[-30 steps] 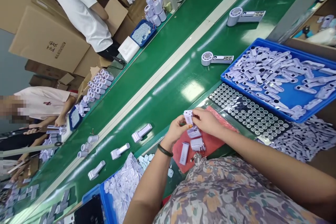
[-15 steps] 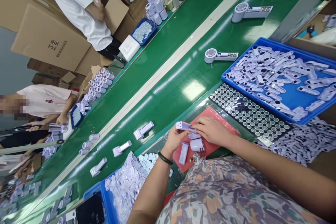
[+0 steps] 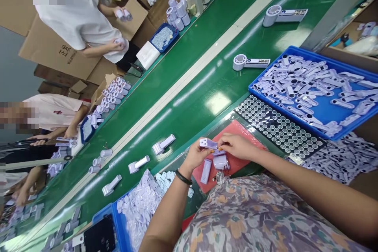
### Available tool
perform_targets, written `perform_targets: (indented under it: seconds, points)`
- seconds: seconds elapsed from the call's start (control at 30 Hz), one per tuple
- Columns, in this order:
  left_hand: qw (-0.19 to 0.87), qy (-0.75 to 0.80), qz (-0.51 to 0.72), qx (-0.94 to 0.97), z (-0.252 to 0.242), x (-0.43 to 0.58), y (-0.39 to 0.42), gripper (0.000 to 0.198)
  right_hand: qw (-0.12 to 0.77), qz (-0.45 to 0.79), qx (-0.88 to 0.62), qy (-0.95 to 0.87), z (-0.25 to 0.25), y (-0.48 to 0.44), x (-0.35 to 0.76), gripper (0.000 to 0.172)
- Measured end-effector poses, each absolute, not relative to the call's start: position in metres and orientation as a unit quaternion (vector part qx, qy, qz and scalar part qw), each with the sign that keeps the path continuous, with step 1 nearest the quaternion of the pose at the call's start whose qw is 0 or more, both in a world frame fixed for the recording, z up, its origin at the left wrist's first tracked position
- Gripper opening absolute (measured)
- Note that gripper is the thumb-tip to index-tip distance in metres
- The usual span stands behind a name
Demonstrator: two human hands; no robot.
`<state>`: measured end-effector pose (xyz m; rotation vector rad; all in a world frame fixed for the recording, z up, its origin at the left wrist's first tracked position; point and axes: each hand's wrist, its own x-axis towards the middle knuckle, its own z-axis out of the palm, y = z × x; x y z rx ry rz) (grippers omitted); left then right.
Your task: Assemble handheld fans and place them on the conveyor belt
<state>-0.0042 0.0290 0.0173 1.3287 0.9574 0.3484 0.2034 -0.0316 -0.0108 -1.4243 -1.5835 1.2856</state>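
Observation:
Over a red mat [image 3: 234, 125], my left hand [image 3: 195, 156] grips a lavender plastic handle piece [image 3: 208, 144] by its left part, thumb along the near side. The fingertips of my right hand [image 3: 236, 145] are pinched together at the piece's right end; whether a small part sits between them is hidden. Just below the hands lies a lavender cylindrical fan head [image 3: 221, 162] with thin wires at its side. Left of that is a loose lavender handle cover [image 3: 206, 171], flat on the mat.
A green conveyor [image 3: 189, 102] carries several handheld fans, including an opened one [image 3: 239, 62]. On the right, a blue tray [image 3: 333, 104] holds lavender strips beside a sheet of round stickers [image 3: 280, 126]. Bagged lavender parts [image 3: 144, 201] lie at lower left. Co-workers stand across the belt.
My right hand has drawn back slightly, its fingers now pinched at the piece's end instead of lying over it. A co-worker across the belt has turned, with cylinders now visible in the hands.

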Motion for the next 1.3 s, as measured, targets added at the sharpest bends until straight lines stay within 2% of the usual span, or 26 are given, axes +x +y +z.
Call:
perform_targets:
  seconds: [0.3,0.4,0.53,0.67,0.83,0.93,1.03,1.1,1.2,1.3]
  points:
    - [0.669,0.428,0.154,0.588,0.013,-0.008,0.025,0.043,0.254,0.373,-0.534,-0.715,0.004,-0.032,0.201,0.014]
    - [0.621,0.437,0.152,0.632,0.016,-0.006,0.024,0.039,0.230,0.312,-0.537,-0.749,0.005,-0.032,0.201,0.014]
    - [0.523,0.443,0.108,0.720,0.023,-0.005,0.024,0.024,0.196,0.222,-0.514,-0.805,0.002,-0.032,0.203,0.023]
    - [0.453,0.439,0.088,0.771,0.027,-0.005,0.019,0.018,0.262,0.302,-0.533,-0.745,0.005,-0.031,0.205,0.020]
    - [0.383,0.419,0.084,0.819,0.022,0.001,0.004,0.027,0.339,0.452,-0.523,-0.638,0.000,-0.028,0.201,0.013]
    - [0.389,0.440,0.103,0.803,0.017,0.004,-0.002,0.029,0.405,0.528,-0.531,-0.525,-0.019,-0.028,0.202,0.014]
    - [0.409,0.439,0.109,0.792,0.015,0.003,0.000,0.032,0.477,0.520,-0.554,-0.441,-0.039,-0.036,0.207,0.018]
    - [0.415,0.432,0.107,0.793,0.014,0.002,0.002,0.033,0.470,0.480,-0.567,-0.477,-0.048,-0.048,0.210,0.025]
    - [0.409,0.423,0.098,0.802,0.014,0.003,0.005,0.032,0.385,0.412,-0.567,-0.600,-0.056,-0.066,0.209,0.046]
    - [0.396,0.409,0.096,0.817,0.014,0.007,0.007,0.032,0.331,0.356,-0.587,-0.647,-0.061,-0.073,0.202,0.049]
